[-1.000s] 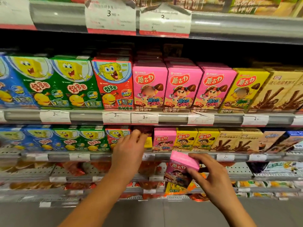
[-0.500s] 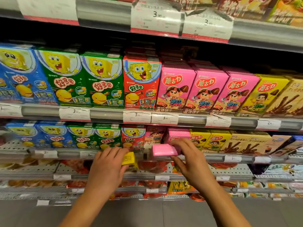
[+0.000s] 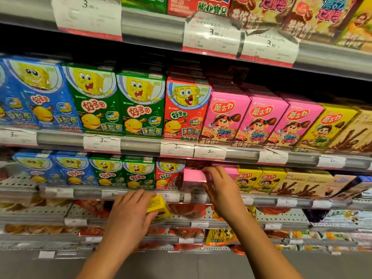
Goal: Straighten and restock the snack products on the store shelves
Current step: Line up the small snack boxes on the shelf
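right hand (image 3: 220,185) slots a pink box (image 3: 194,175) into the lower shelf (image 3: 88,193); left hand (image 3: 128,215) grips a yellow box (image 3: 158,205), likely shelved next.

The right hand (image 3: 220,185) grips a pink box (image 3: 194,175) at the shelf (image 3: 88,193); the left hand (image 3: 128,215) holds what seems a yellow box (image 3: 158,205).

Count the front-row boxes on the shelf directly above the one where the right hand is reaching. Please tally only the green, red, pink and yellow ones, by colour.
Green boxes: 2
Red boxes: 1
Pink boxes: 3
Yellow boxes: 1
Total: 7
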A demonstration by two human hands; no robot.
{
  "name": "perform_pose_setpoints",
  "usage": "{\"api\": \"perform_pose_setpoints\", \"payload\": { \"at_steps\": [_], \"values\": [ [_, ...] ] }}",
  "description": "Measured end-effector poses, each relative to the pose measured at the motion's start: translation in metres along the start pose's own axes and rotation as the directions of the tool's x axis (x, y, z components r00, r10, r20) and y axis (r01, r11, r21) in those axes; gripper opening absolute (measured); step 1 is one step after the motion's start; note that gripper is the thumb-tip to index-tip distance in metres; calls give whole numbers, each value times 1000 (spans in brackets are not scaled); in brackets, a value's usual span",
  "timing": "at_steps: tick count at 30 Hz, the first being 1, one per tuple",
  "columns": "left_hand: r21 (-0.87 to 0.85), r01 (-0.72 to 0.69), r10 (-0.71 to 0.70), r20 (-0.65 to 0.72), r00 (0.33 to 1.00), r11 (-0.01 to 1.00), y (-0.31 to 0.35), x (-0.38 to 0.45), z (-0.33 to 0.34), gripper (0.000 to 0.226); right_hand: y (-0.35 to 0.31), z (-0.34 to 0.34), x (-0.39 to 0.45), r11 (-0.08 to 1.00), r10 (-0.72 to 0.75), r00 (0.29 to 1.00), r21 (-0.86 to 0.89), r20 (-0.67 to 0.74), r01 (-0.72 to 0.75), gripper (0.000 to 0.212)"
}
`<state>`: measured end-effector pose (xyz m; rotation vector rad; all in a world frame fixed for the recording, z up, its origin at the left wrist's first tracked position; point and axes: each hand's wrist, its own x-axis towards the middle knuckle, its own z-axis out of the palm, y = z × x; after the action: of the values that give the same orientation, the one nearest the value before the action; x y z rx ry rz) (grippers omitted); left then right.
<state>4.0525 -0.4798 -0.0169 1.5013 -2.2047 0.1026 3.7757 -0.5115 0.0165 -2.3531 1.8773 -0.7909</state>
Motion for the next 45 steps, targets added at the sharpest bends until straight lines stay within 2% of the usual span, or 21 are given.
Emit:
{"api": "perform_pose_setpoints", "payload": {
  "at_steps": [6, 9, 19, 23, 27, 30, 32, 34, 36, 38, 41, 45],
  "values": [
    [-11, -12, 12, -3, 1000, 1000, 8, 5, 1, 55, 9, 0, 19, 945, -70, 997, -320, 13, 70, 48],
    [-24, -21, 21, -6, 1000, 999, 10, 6, 1, 57, 10, 0, 25, 911, -69, 998, -409, -7, 60, 51],
    [-39, -15, 15, -2, 1000, 999, 17, 1, -2, 57, 16, 9, 35, 879, 31, 995, -477, 95, 19, 52],
    [-46, -32, 32, -7, 999, 998, 21, 5, -6, 55, 16, 9, 36, 881, 11, 991, -471, 132, 53, 53],
    [-51, -44, 42, -33, 999, 998, 30, 14, -16, 56, 21, 12, 20, 881, -61, 995, -465, 75, 89, 54],
    [-89, -24, 22, -27, 999, 996, 36, 23, -22, 57, 21, 6, 11, 898, -102, 991, -421, 87, 129, 57],
    [-112, -33, 29, -39, 999, 993, 41, 31, -28, 55, 17, -10, 5, 944, -112, 989, -300, 93, 135, 52],
    [-136, -50, 39, -77, 996, 989, 46, 40, -36, 51, 4, -37, -6, 998, -63, 995, 25, 84, 61, 35],
    [-161, -67, 53, -92, 994, 985, 53, 50, -46, 44, -10, -66, -21, 928, 33, 997, 367, 70, -57, 27],
    [-218, -78, 68, -49, 996, 973, 64, 64, -58, 49, -23, -91, -30, 839, 69, 994, 534, 85, -104, 38],
    [-341, -145, 143, -29, 989, 929, 89, 89, -79, 51, -32, -114, -31, 861, 1, 1000, 508, 30, -16, 64],
    [-494, -276, 275, -76, 958, 825, 119, 114, -108, 49, -31, -144, -26, 895, -7, 981, 437, -193, 92, 52]
  ]
}}
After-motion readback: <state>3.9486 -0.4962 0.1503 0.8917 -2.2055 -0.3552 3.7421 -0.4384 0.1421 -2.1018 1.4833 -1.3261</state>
